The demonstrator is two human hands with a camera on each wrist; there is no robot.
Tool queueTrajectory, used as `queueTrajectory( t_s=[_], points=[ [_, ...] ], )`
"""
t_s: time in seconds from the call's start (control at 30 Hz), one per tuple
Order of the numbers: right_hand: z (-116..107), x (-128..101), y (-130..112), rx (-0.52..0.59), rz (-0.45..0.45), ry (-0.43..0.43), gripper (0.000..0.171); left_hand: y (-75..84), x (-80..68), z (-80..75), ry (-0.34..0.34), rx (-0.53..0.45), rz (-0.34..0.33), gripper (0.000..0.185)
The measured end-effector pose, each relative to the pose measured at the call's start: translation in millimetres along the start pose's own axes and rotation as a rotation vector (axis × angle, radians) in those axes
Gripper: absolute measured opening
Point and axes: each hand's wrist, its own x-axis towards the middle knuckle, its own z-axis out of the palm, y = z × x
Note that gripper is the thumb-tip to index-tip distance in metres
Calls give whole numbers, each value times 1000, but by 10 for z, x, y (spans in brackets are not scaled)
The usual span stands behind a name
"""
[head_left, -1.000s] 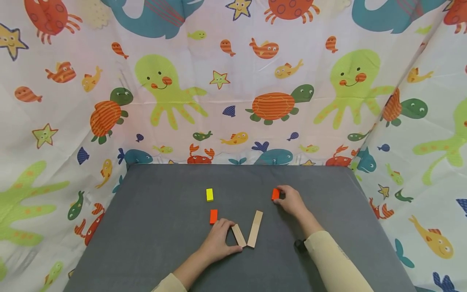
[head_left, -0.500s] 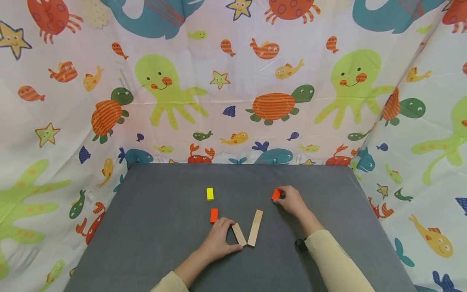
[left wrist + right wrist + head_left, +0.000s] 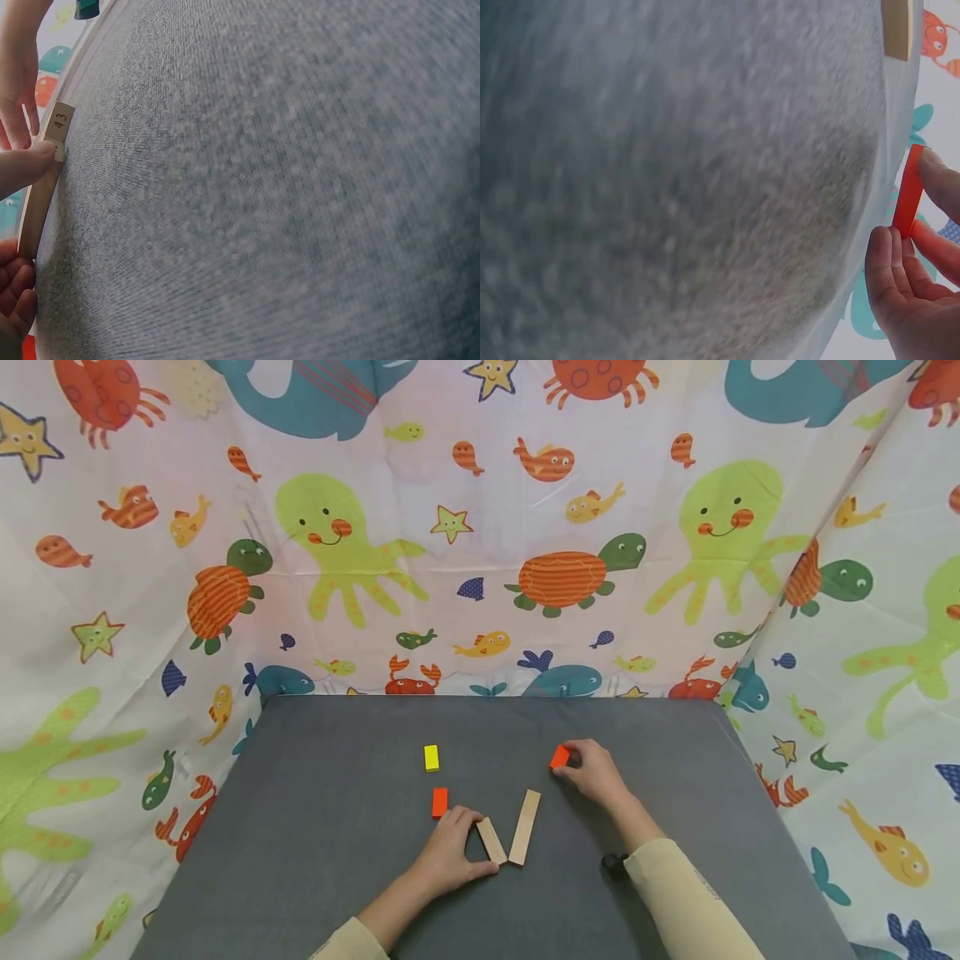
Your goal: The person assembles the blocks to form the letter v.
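My left hand (image 3: 447, 857) spans a short plain wooden block (image 3: 491, 842), fingertips at its far end and thumb at its near end. In the left wrist view, the thumb (image 3: 30, 166) and curled fingers (image 3: 16, 289) touch this block's two ends. Beside it lies a longer wooden block (image 3: 524, 828); their near ends meet or almost meet in a V. Further right, my right hand (image 3: 597, 772) pinches an orange-red block (image 3: 559, 757). The right wrist view shows this red block (image 3: 908, 191) between thumb and fingertips, seemingly off the table.
Another orange-red block (image 3: 439, 802) lies just beyond the left fingers. Behind it is a yellow block (image 3: 431, 758). All lie on a grey cloth-covered table (image 3: 337, 793), with a sea-animal curtain (image 3: 480, 527) behind and at both sides. A dark camera (image 3: 613, 865) sits under the right wrist.
My right hand has shifted slightly left with the orange-red block, which has tilted a little. The left hand and the wooden blocks have stayed in place.
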Motion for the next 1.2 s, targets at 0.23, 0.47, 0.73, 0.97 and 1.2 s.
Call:
queueTrajectory(
  t_s=[0.23, 0.47, 0.73, 0.97, 1.2],
  points=[
    [50, -42, -82, 19, -13, 2, 54, 12, -1, -11, 2, 6, -3, 76],
    [93, -76, -109, 27, 1, 4, 54, 6, 1, 0, 3, 6, 4, 75],
    [130, -117, -173, 63, -7, -2, 53, 2, -3, 4, 1, -1, 2, 75],
    [158, -137, -228, 85, -10, -10, 52, 13, -7, 9, -1, 0, -13, 75],
    [209, -149, -240, 86, -10, -21, 52, 6, 9, 3, 2, 2, -6, 76]
  ],
)
